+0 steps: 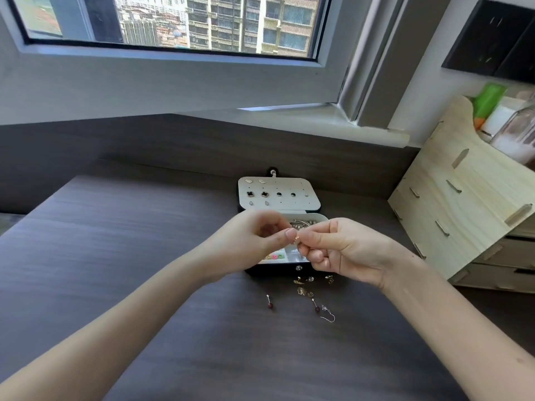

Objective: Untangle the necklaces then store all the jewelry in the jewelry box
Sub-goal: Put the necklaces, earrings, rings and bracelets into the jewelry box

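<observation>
Hands raised together above a dark wood-grain desk, meeting over the front half of the jewelry box.

Left hand: thumb and forefinger pinching a small gold piece, other fingers curled in. Right hand: at 3 o'clock of the same piece, fingertips closed on its far side. So, both hands gripping one item between them. Piece too small to identify as chain or earring.

Box open, just under and behind the hands. Lid panel white, at 12 o'clock of the tray, carrying stud earrings in rows: two gold at top left, two black clover shapes and two dark round studs in the middle row, pale ones below. Tray largely hidden by the hands; beads and a metal hoop visible at its rear, coloured bits at front left.

Loose jewelry on the desk at 6 o'clock of the box:
- gold pieces, nearest the box front
- red-bead drop, at 7 o'clock
- second red-bead drop, at 5 o'clock
- silver hook, just beside that second drop

Wooden organizer at 3 o'clock of the box, well apart. Window at 12 o'clock.
</observation>
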`<act>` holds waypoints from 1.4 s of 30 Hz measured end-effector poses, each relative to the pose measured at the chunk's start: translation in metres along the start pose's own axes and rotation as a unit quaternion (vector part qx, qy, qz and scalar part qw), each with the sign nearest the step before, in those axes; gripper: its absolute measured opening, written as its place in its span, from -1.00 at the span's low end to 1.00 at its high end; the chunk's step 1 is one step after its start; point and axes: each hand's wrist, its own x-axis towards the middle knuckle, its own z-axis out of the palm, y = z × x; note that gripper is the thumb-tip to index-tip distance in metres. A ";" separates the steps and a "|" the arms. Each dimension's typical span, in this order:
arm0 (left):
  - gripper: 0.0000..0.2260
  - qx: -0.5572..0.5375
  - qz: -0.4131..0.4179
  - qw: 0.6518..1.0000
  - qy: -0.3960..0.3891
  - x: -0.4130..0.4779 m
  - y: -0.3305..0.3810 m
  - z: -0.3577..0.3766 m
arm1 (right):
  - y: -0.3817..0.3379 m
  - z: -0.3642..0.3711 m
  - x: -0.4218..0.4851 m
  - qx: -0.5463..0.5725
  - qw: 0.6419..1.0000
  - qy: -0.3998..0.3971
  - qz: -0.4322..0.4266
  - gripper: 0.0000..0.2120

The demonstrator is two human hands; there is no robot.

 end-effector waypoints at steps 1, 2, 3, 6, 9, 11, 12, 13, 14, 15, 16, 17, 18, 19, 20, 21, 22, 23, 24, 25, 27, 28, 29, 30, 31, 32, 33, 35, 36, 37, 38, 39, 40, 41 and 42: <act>-0.86 -0.012 0.007 1.000 -0.006 -0.001 0.001 0.001 | -0.001 0.001 0.001 -0.003 1.000 0.000 -0.002 -0.88; -0.87 -0.016 0.013 1.000 -0.003 -0.002 0.000 0.000 | -0.001 0.003 0.002 -0.006 1.000 0.002 -0.006 -0.86; -0.87 -0.016 0.017 1.000 0.002 -0.002 0.000 0.000 | -0.001 0.004 0.003 -0.010 1.000 0.008 -0.010 -0.86; -0.83 -0.024 0.015 0.999 0.015 -0.002 0.001 -0.004 | 0.000 0.008 0.006 -0.020 0.999 0.032 -0.032 -0.84; -0.82 -0.054 0.017 0.998 0.027 -0.001 0.003 -0.010 | -0.001 0.013 0.011 -0.009 0.997 0.054 -0.057 -0.82; -0.81 -0.074 0.014 0.997 0.035 -0.001 0.003 -0.014 | -0.004 0.015 0.014 0.012 0.996 0.058 -0.065 -0.81; -0.81 -0.078 0.014 0.996 0.043 0.000 0.004 -0.016 | -0.005 0.016 0.016 0.025 0.996 0.054 -0.067 -0.83; -0.82 -0.079 0.015 0.995 0.052 0.000 0.004 -0.018 | -0.007 0.017 0.018 0.037 0.996 0.047 -0.065 -0.85; -0.84 -0.077 0.018 0.995 0.060 0.001 0.004 -0.021 | -0.008 0.017 0.019 0.045 0.996 0.041 -0.062 -0.87; -0.85 -0.072 0.020 0.995 0.066 0.001 0.004 -0.023 | -0.009 0.016 0.020 0.046 0.997 0.035 -0.058 -0.87; -0.86 -0.061 0.022 0.995 0.070 0.001 0.002 -0.026 | -0.010 0.015 0.021 0.035 0.997 0.035 -0.055 -0.87; -0.87 -0.035 0.025 0.996 0.076 0.001 -0.002 -0.028 | -0.011 0.014 0.022 0.007 0.998 0.041 -0.056 -0.87; -0.88 0.015 0.031 0.995 0.089 0.001 -0.008 -0.030 | -0.011 0.013 0.024 -0.045 0.996 0.056 -0.059 -0.88; -0.89 0.084 0.039 0.990 0.108 0.000 -0.016 -0.031 | -0.012 0.012 0.025 -0.118 0.988 0.077 -0.065 -0.89; -0.87 0.153 0.048 0.979 0.126 -0.001 -0.025 -0.031 | -0.014 0.011 0.027 -0.196 0.973 0.100 -0.070 -0.91; -0.81 0.211 0.059 0.966 0.136 -0.003 -0.034 -0.030 | -0.015 0.011 0.029 -0.260 0.955 0.120 -0.071 -0.92; -0.76 0.256 0.077 0.953 0.141 -0.004 -0.043 -0.028 | -0.016 0.011 0.031 -0.302 0.942 0.130 -0.069 -0.91; -0.70 0.293 0.107 0.939 0.146 -0.006 -0.051 -0.026 | -0.017 0.011 0.033 -0.326 0.934 0.130 -0.065 -0.90; -0.66 0.325 0.139 0.924 0.148 -0.006 -0.057 -0.025 | -0.018 0.011 0.036 -0.340 0.930 0.123 -0.059 -0.90; -0.63 0.348 0.167 0.910 0.151 -0.007 -0.061 -0.024 | -0.018 0.012 0.038 -0.353 0.927 0.115 -0.050 -0.91; -0.59 0.371 0.196 0.895 0.154 -0.005 -0.067 -0.023 | -0.018 0.012 0.041 -0.382 0.918 0.099 -0.028 -0.92; -0.57 0.377 0.199 0.892 0.153 -0.004 -0.069 -0.022 | -0.018 0.011 0.043 -0.398 0.912 0.096 -0.019 -0.90; -0.56 0.380 0.199 0.891 0.150 -0.004 -0.070 -0.021 | -0.018 0.011 0.044 -0.416 0.904 0.096 -0.011 -0.90; -0.55 0.381 0.198 0.891 0.147 -0.004 -0.071 -0.021 | -0.018 0.011 0.045 -0.434 0.896 0.096 -0.004 -0.92; -0.54 0.382 0.198 0.891 0.147 -0.003 -0.072 -0.021 | -0.018 0.010 0.045 -0.450 0.888 0.096 0.002 -0.94; -0.54 0.383 0.200 0.890 0.147 -0.003 -0.073 -0.021 | -0.018 0.010 0.046 -0.463 0.881 0.096 0.007 -0.95; -0.55 0.383 0.201 0.889 0.148 -0.003 -0.074 -0.021 | -0.019 0.010 0.046 -0.475 0.875 0.094 0.012 -0.94; -0.55 0.377 0.202 0.891 0.151 -0.004 -0.074 -0.021 | -0.020 0.011 0.048 -0.494 0.865 0.090 0.019 -0.93; -0.55 0.371 0.204 0.893 0.152 -0.004 -0.074 -0.021 | -0.021 0.011 0.049 -0.501 0.860 0.088 0.021 -0.93; -0.55 0.365 0.205 0.895 0.151 -0.004 -0.074 -0.021 | -0.022 0.011 0.050 -0.510 0.856 0.084 0.025 -0.92; -0.55 0.359 0.208 0.898 0.148 -0.005 -0.074 -0.021 | -0.023 0.012 0.050 -0.520 0.850 0.078 0.029 -0.93; -0.55 0.356 0.211 0.899 0.144 -0.006 -0.074 -0.021 | -0.025 0.012 0.051 -0.530 0.844 0.071 0.034 -0.94; -0.54 0.354 0.215 0.899 0.139 -0.006 -0.075 -0.021 | -0.026 0.013 0.052 -0.538 0.840 0.064 0.038 -0.95; -0.53 0.355 0.220 0.898 0.137 -0.006 -0.075 -0.021 | -0.027 0.013 0.053 -0.543 0.836 0.061 0.040 -0.95; -0.52 0.358 0.222 0.897 0.136 -0.006 -0.075 -0.021 | -0.028 0.014 0.053 -0.548 0.833 0.059 0.038 -0.94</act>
